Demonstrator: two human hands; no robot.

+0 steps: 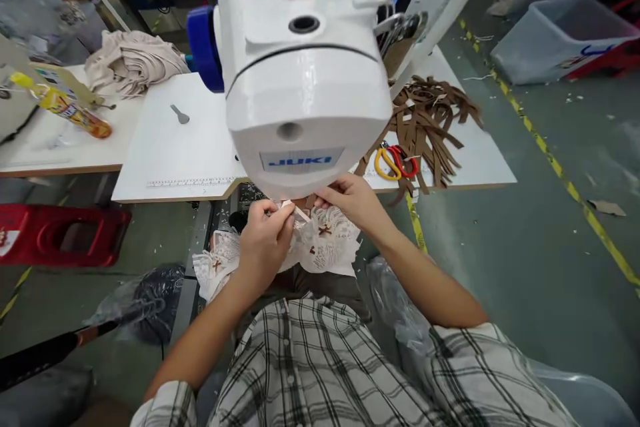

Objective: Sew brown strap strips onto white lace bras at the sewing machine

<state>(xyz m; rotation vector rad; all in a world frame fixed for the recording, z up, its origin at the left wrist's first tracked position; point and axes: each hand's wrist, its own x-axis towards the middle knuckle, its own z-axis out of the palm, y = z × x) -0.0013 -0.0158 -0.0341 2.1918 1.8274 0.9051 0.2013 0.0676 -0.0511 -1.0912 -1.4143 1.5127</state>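
Under the head of a white JUKI sewing machine [305, 97], both hands work close together. My left hand [265, 240] is closed in a pinch on a narrow pale strip [302, 214] that angles down to the right. A short way to the right, the thumb and fingers of my right hand [357, 203] press together at a small brown piece; its far end is hidden beneath the machine. White lace fabric [335, 250] with small brown bows hangs below both hands, over the lap. The needle area cannot be seen behind the machine head.
Right of the machine lie brown fabric strips [425, 123] and scissors with yellow and red handles [395, 162]. A small grey tool [180, 115], folded beige fabric [135, 63] and a drink bottle [65, 107] are to the left. A red stool [65, 233] stands lower left.
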